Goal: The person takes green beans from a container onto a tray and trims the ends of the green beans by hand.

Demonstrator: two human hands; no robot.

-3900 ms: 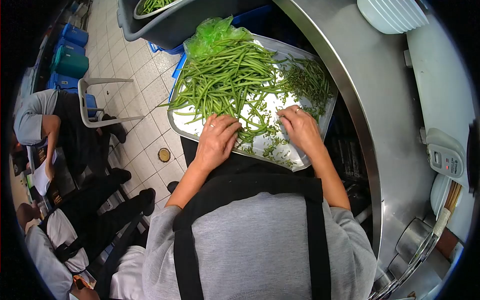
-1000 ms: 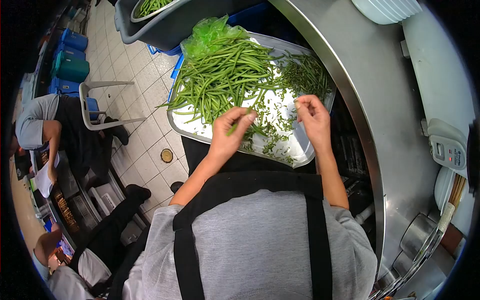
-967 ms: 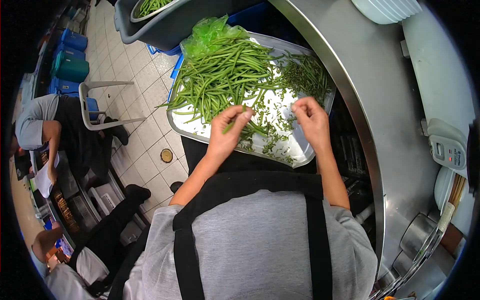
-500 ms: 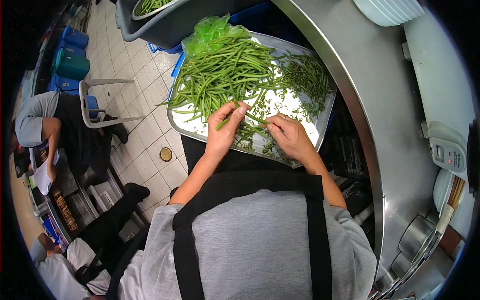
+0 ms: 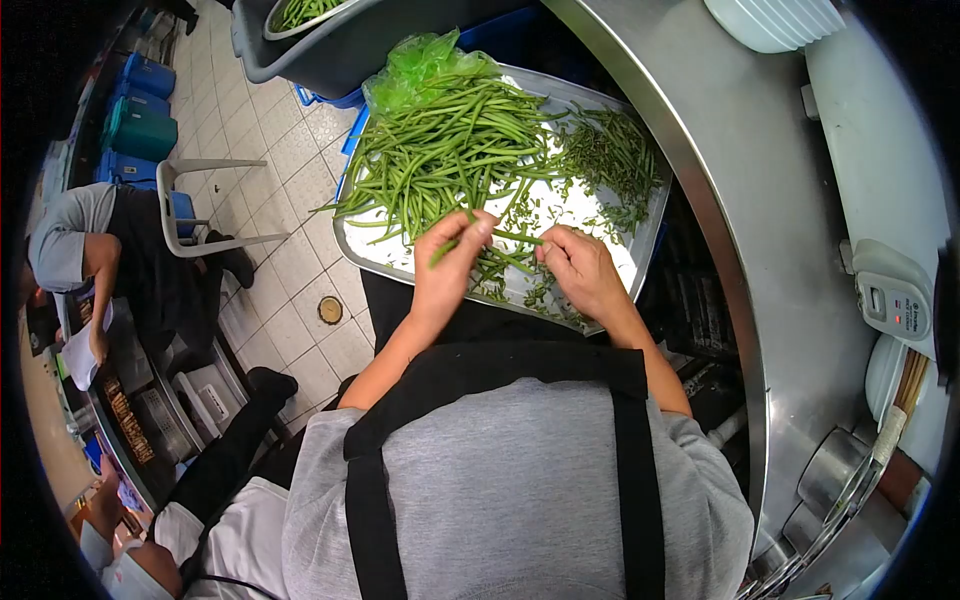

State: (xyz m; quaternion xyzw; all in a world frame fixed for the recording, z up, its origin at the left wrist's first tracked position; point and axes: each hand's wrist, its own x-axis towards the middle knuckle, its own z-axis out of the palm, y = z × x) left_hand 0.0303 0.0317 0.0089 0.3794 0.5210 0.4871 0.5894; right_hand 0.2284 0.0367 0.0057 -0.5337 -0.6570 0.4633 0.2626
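My left hand [image 5: 452, 262] is closed around green beans [image 5: 515, 237], its thumb and index finger pinched together. One bean stretches from it to my right hand [image 5: 583, 270], whose thumb and fingertips are closed on the far end. Both hands are over the near part of a metal tray [image 5: 630, 257]. A large heap of green beans [image 5: 440, 150] covers the tray's left and far side. At the right lies a darker pile of thin trimmings [image 5: 615, 160], with small cut bits scattered between. A green plastic bag [image 5: 425, 70] rests at the far edge.
A grey bin [image 5: 300, 65] holding a bowl of beans stands beyond the tray. On my right curves a steel counter [image 5: 690, 120] with stacked white bowls [image 5: 780, 25]. At left are a plastic chair [image 5: 168, 205] and a person bending [image 5: 85, 240]; another person's sleeve is lower left.
My right hand has rotated and its fingers have closed more tightly at the bean's end. My left hand has barely shifted. The person at lower left has moved.
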